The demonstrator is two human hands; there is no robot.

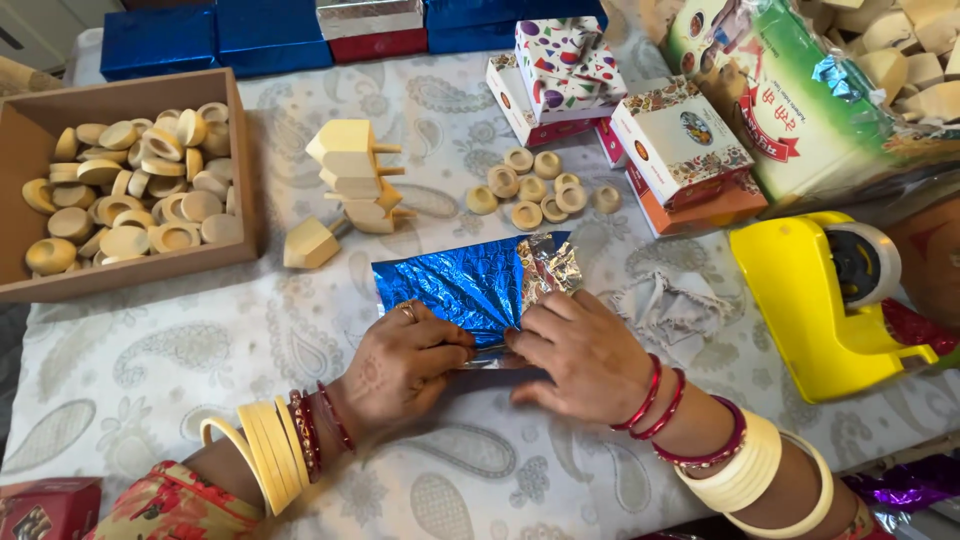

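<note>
At far left, an open brown cardboard box (pixel 20 150) heaped with pale round wooden cups. Just right of it, a stack of pale wooden house-shaped blocks with pegs (pixel 350 185) on the paisley-clothed bench (pixel 150 360). At centre, pressed flat against the cloth, a crinkled sheet of shiny blue foil wrap (pixel 465 285), silver underside turned over at its right corner, long axis running left to right, fanning away from the body. Left hand (pixel 400 365) and right hand (pixel 580 355) side by side, fingertips nearly meeting, both pinching down on the sheet's near edge; neither clearly nearer. Beyond the foil, a loose cluster of small wooden rings (pixel 535 188), then patterned gift boxes (pixel 680 140). At right, a yellow plastic tape dispenser (pixel 800 310), near the right wrist. Bare cloth open to the left of the foil and toward the near bench edge; tighter on the right.
</note>
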